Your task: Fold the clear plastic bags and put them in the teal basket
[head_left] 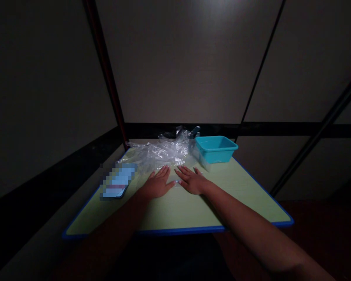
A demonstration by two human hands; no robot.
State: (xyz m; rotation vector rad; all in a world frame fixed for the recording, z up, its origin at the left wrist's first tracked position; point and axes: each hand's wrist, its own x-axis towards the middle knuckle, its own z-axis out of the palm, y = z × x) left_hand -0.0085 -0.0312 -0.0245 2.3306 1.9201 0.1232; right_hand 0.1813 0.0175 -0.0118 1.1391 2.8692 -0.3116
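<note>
My left hand (158,184) lies flat, palm down, near the middle of the table, its fingers stretched out and its thumb pointing right. Beside it my right hand (190,180) rests the same way, the two thumb tips almost meeting. Under and between the hands there seems to be a thin clear sheet, hard to make out in the dim light. Just beyond the fingertips spreads a crumpled heap of clear plastic bags (166,151). Neither hand grips anything.
The light green table (175,218) has a blue edge. At its back right stands a turquoise plastic basin (216,154), touching or close to the plastic. A phone-like device (119,181) with a blurred screen lies on the left. Walls (181,70) close off the back and left.
</note>
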